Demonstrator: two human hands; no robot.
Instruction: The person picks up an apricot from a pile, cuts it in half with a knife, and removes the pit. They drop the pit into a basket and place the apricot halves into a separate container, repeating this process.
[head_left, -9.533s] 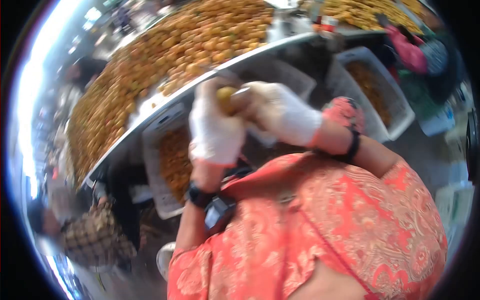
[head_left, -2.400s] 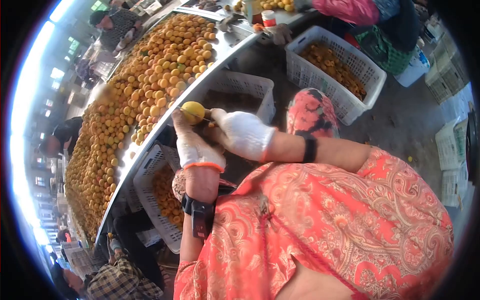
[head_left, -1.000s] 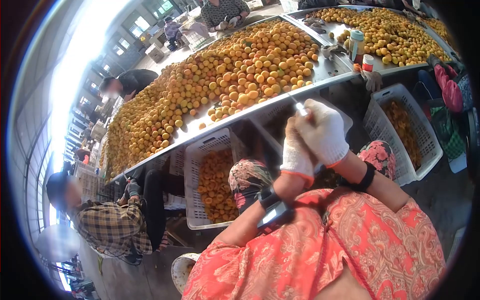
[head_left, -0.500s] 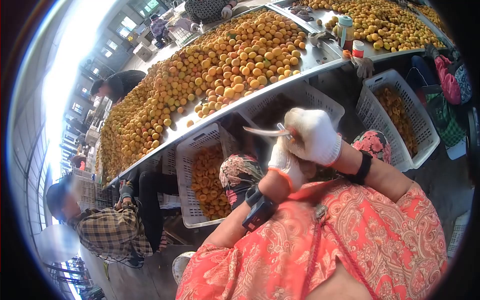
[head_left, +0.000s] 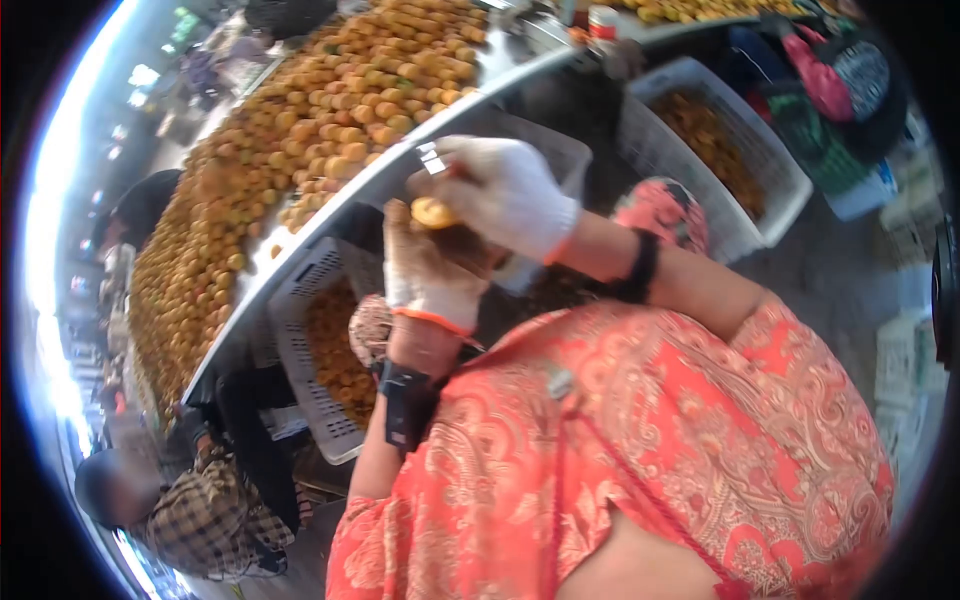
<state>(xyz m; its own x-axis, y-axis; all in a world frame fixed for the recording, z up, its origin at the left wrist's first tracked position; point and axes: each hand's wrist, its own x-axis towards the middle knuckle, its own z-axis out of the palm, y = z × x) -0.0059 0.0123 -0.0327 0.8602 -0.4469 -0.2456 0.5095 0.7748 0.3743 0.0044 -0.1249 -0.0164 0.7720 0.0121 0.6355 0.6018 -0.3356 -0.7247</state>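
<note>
My left hand [head_left: 428,270], in a white glove with stained fingers, is curled around a cut-looking apricot [head_left: 433,213] whose pale orange face shows. Close against it, my right hand [head_left: 510,195], also gloved in white, is closed on a small knife [head_left: 431,158]. Only a bright glint of the knife shows above the fingers, and blur hides the rest. Both hands hover over my lap, just in front of the table edge.
Whole apricots [head_left: 350,110] are heaped on a metal table [head_left: 300,222]. White crates with apricot pieces stand below, one at left [head_left: 300,345] and one at right [head_left: 783,190]. A person in a plaid shirt [head_left: 205,520] sits at left; another person's pink sleeve [head_left: 820,75] shows at right.
My view has swung, so the table and crates sit further left and higher. My hands have moved apart slightly, and the apricot now shows between them. The long curved blade is no longer plainly visible.
</note>
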